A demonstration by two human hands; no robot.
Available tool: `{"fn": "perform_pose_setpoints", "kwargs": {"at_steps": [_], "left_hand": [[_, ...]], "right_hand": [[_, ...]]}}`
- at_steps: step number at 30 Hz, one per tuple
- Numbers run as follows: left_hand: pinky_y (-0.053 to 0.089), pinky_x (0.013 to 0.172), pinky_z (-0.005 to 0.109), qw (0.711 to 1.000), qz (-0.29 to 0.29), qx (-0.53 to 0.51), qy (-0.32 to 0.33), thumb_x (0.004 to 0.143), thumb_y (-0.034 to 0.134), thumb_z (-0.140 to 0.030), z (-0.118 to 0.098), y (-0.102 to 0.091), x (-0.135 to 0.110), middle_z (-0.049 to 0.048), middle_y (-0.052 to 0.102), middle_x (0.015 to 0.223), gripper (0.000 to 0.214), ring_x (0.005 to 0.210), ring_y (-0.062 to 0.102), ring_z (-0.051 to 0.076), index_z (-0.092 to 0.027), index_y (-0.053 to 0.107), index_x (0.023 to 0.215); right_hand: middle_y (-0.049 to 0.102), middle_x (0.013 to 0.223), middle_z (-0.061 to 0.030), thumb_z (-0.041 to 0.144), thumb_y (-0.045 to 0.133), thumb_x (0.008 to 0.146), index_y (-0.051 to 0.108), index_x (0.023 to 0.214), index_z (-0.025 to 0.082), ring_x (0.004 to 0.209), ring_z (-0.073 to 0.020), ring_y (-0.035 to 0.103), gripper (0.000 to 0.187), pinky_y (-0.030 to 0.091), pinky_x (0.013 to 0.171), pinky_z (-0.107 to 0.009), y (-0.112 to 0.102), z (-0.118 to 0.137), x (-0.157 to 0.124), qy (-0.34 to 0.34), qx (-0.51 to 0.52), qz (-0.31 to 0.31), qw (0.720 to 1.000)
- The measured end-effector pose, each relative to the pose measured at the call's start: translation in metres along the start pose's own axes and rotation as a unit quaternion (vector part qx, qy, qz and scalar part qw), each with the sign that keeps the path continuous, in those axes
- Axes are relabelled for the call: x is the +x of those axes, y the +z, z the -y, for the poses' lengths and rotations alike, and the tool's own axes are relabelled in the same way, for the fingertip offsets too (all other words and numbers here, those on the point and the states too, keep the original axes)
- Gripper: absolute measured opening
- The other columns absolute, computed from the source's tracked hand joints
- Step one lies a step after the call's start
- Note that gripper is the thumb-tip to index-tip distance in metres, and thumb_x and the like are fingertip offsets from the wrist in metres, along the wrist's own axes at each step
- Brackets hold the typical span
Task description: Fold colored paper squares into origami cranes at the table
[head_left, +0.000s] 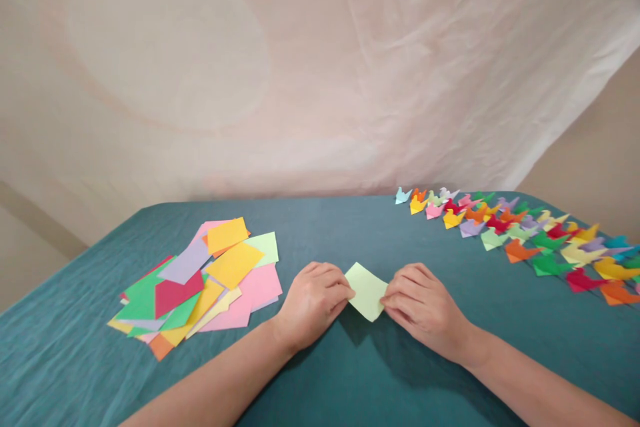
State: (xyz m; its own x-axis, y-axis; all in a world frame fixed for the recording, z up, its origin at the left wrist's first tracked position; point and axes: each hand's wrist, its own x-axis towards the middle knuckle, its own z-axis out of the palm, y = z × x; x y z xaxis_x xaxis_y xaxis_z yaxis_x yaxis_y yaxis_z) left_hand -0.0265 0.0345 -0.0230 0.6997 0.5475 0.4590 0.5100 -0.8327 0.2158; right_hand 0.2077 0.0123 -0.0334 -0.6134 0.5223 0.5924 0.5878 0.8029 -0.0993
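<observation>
A pale green square of paper (367,289) is held just above the teal tablecloth (350,380), in the middle of the table. My left hand (313,300) pinches its left edge with fingers curled. My right hand (423,307) pinches its lower right edge. Both forearms reach in from the bottom of the view.
A loose pile of coloured paper squares (200,280) lies to the left of my hands. Several folded paper birds (525,233) in many colours stand in rows at the right, running to the table's right edge. A pale cloth backdrop (300,80) hangs behind the table.
</observation>
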Motion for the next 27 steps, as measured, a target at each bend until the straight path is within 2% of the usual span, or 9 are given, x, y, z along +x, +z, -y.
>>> {"fn": "perform_pose_setpoints", "kwargs": {"at_steps": [4, 16, 21, 27], "left_hand": [[0.041, 0.077, 0.028, 1.0, 0.023, 0.005, 0.003, 0.087, 0.053, -0.017, 0.0023, 0.0021, -0.0005, 0.001, 0.066, 0.084, 0.012, 0.088, 0.058, 0.015, -0.021, 0.064, 0.087], [0.042, 0.08, 0.032, 0.998, 0.066, -0.014, -0.018, 0.09, 0.047, -0.018, 0.0007, 0.0013, 0.0003, 0.0041, 0.065, 0.091, 0.017, 0.093, 0.056, 0.018, -0.019, 0.063, 0.097], [0.042, 0.081, 0.03, 0.992, 0.054, -0.089, -0.073, 0.091, 0.046, -0.024, -0.0028, 0.0032, 0.0016, 0.004, 0.065, 0.088, 0.018, 0.086, 0.056, 0.017, -0.018, 0.063, 0.088], [0.043, 0.071, 0.026, 0.966, 0.06, -0.182, -0.174, 0.087, 0.053, -0.03, -0.0049, 0.004, 0.0059, 0.0019, 0.062, 0.072, 0.022, 0.073, 0.055, 0.015, -0.016, 0.062, 0.073]], "right_hand": [[0.063, 0.073, -0.0017, 0.011, 0.055, 0.084, 0.061, 0.073, 0.019, 0.076, -0.0157, 0.053, 0.015, 0.039, 0.071, -0.033, 0.0024, 0.0012, 0.0007, 0.003, 0.035, -0.014, 0.999], [0.063, 0.078, -0.0026, 0.015, 0.055, 0.085, 0.061, 0.079, 0.019, 0.079, -0.0165, 0.053, 0.01, 0.039, 0.073, -0.033, 0.0025, 0.0001, 0.0008, 0.027, 0.067, 0.021, 0.997], [0.06, 0.077, -0.0035, 0.018, 0.05, 0.088, 0.058, 0.077, 0.019, 0.077, -0.0168, 0.052, 0.013, 0.041, 0.073, -0.033, 0.0014, 0.0027, 0.0029, 0.1, 0.137, 0.027, 0.985], [0.057, 0.076, -0.0037, 0.021, 0.042, 0.092, 0.052, 0.073, 0.019, 0.077, -0.0167, 0.051, 0.022, 0.042, 0.072, -0.032, 0.0018, 0.0017, 0.0042, 0.195, 0.218, 0.027, 0.956]]}}
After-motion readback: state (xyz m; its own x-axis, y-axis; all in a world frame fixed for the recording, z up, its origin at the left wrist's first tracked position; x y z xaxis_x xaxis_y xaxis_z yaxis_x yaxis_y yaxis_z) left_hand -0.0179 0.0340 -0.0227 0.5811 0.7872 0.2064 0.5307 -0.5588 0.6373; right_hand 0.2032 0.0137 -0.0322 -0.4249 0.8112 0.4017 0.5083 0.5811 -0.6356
